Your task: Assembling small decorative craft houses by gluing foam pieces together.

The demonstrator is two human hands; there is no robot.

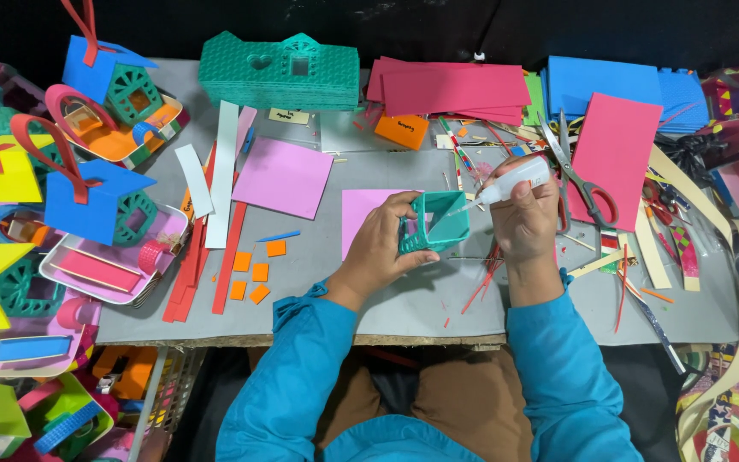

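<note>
Right now we steady the teal foam box over the grey work board, our left hand with fingers closed around its latticed side. Our right hand grips a white glue bottle, its nozzle tilted down-left to the box's rim. Squeezing too hard could flood the rim, we judge; our left grip might also crush the soft wall. Both wrists hover above the board.

Teal box: matt foam sheet, textured
Glue bottle: smooth translucent plastic
Scissors: shiny metal blades, red plastic handles
Desk: matt grey board
Sleeves: blue cloth
</note>
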